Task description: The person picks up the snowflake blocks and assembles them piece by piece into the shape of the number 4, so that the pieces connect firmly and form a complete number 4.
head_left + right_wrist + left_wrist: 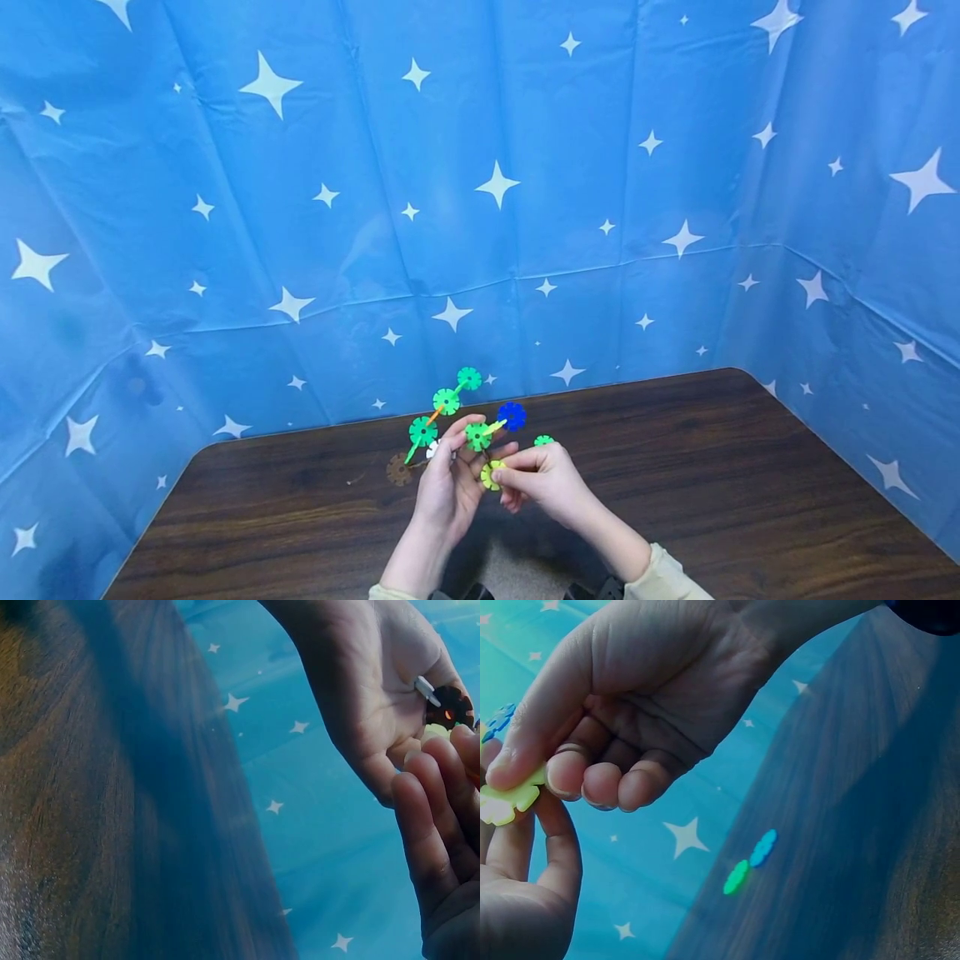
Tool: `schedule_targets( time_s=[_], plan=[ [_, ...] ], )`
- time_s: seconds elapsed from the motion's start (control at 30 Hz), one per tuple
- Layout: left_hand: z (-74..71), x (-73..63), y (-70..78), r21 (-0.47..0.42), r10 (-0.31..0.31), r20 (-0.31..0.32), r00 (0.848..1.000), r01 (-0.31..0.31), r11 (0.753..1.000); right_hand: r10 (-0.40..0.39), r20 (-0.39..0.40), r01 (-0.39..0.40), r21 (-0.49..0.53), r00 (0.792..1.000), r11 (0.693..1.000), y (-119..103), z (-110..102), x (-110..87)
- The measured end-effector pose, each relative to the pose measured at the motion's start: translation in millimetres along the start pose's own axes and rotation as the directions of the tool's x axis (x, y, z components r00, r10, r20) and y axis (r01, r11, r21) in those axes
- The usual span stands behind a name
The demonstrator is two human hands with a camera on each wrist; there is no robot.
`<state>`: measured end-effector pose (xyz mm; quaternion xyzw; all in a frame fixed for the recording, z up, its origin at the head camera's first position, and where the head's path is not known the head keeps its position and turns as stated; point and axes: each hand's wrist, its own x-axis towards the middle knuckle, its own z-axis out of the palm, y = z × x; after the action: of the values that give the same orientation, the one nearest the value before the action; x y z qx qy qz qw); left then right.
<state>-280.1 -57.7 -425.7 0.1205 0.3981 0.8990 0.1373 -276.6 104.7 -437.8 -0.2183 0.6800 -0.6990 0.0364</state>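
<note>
In the head view my left hand point(452, 483) holds a branching chain of notched plastic snowflake discs. Green discs point(446, 402) rise from it at the upper left, linked by edge-on pieces. A blue disc point(512, 416) and another green disc point(478, 436) stand above the palm. Between thumb and forefinger my right hand point(551, 483) pinches a yellow disc point(492, 475) beside the left fingers; the left wrist view shows this yellow disc point(508, 801) closely. Near the left palm are a white disc point(426, 690) and a brown disc point(450, 707). Fingers hide where the pieces join.
Beyond the right hand, a loose green disc point(736, 877) and a blue disc point(764, 847) lie on the dark wooden table point(720, 475). A blue star-patterned curtain point(465, 250) hangs behind the table and along its sides.
</note>
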Motion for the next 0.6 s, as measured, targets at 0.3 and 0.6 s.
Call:
schedule_targets(
  time_s=[0.3,0.6],
  plan=[
    [-1.3,1.4,-0.1,-0.023,0.048,0.022,0.999,-0.048,0.999,0.015,-0.066,-0.015,0.000,0.998,1.000,-3.3,5.0,1.1],
    [-5.2,1.3,-1.1,-0.087,0.130,0.163,0.978,-0.117,0.989,-0.056,-0.073,0.048,-0.114,0.996,0.992,-9.0,3.3,-0.3]
  ],
)
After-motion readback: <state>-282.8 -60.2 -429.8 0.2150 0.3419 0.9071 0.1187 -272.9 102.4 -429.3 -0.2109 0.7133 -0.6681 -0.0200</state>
